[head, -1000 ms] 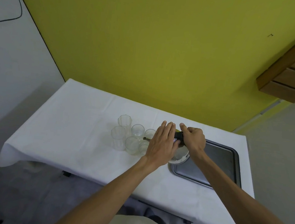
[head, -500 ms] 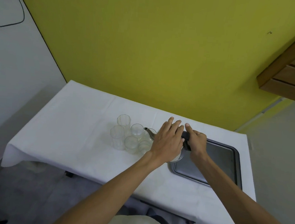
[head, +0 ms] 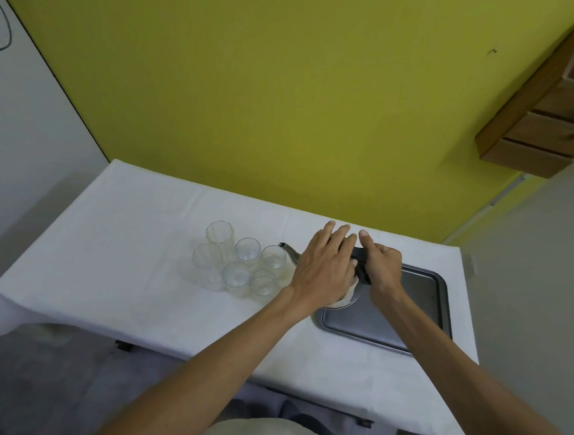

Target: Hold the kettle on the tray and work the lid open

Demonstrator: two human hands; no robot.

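A metal kettle [head: 347, 299] with a thin spout [head: 288, 250] stands at the left end of a grey metal tray [head: 420, 296]. My right hand [head: 379, 264] grips its black handle [head: 360, 267]. My left hand [head: 324, 270] lies flat on top of the kettle with straight fingers and hides most of the body. The spout points left over a cluster of several clear glasses [head: 240, 265] on the white tablecloth [head: 121, 255]. The nearest glass [head: 273, 259] sits right under the spout tip.
The table stands against a yellow wall [head: 288, 97]. A wooden drawer unit [head: 555, 111] hangs on the wall at the upper right. A grey wall [head: 18, 127] runs along the left. Dark floor shows below the table's front edge.
The kettle has swung so that its spout now reaches left over the glasses. Both hands have shifted slightly toward the wall with it.
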